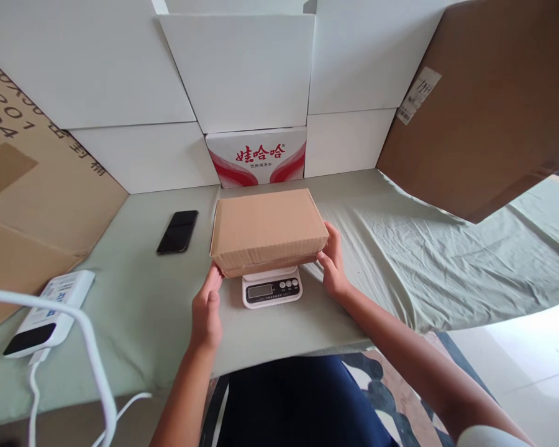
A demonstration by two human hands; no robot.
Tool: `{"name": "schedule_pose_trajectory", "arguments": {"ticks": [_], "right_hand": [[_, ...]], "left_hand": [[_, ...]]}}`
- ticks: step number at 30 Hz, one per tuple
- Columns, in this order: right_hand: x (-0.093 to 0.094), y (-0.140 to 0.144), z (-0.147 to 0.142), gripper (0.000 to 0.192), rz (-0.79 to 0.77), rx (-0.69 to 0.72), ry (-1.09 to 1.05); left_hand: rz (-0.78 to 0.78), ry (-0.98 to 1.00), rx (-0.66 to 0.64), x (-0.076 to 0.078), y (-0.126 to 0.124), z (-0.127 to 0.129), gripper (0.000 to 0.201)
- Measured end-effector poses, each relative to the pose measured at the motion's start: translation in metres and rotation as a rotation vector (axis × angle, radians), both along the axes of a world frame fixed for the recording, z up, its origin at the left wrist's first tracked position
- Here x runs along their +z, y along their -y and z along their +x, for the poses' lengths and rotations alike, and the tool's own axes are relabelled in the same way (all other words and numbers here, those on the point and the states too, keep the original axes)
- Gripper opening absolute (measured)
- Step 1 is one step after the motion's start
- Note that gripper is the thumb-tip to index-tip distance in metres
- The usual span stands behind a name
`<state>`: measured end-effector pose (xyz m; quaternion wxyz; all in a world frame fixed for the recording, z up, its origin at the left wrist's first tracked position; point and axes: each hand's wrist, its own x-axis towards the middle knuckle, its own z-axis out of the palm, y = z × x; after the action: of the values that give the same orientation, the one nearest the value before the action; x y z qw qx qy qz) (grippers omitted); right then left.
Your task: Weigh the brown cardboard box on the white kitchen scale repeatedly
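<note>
A closed brown cardboard box (268,223) is over a white kitchen scale (272,302) in front of me; whether its weight rests on the scale I cannot tell. The scale's small display looks blank, and its buttons face me. My left hand (207,310) supports the box at its near left corner, fingers under the edge and thumb apart. At the near right corner my right hand (333,261) grips the box, its thumb on the front and its fingers along the side. The box hides most of the weighing platform.
A black phone (177,232) lies left of the box. Further left are a white power strip (51,313) with a white cable (90,347) and a large carton (41,186). White boxes (242,68) line the back. A brown carton (489,105) stands right on the green cloth (386,267).
</note>
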<state>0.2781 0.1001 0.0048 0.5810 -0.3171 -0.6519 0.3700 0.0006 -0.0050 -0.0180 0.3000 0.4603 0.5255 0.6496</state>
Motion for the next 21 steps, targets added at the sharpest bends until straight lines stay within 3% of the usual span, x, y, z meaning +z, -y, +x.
{"name": "schedule_pose_trajectory", "arguments": {"ticks": [9, 14, 18, 21], "right_hand": [[-0.004, -0.004, 0.003, 0.069, 0.057, -0.148, 0.05], [-0.001, 0.006, 0.0, 0.076, 0.055, -0.071, 0.074], [0.025, -0.008, -0.006, 0.082, 0.099, -0.099, 0.038], [0.045, -0.053, -0.021, 0.083, 0.183, -0.113, 0.016]], "left_hand": [[0.046, -0.048, -0.017, 0.008, -0.003, 0.003, 0.089], [0.043, -0.103, -0.043, 0.01, 0.0, 0.002, 0.088], [0.11, -0.207, -0.063, 0.042, -0.022, -0.008, 0.088], [0.178, -0.201, -0.071, 0.068, -0.072, -0.017, 0.076]]}}
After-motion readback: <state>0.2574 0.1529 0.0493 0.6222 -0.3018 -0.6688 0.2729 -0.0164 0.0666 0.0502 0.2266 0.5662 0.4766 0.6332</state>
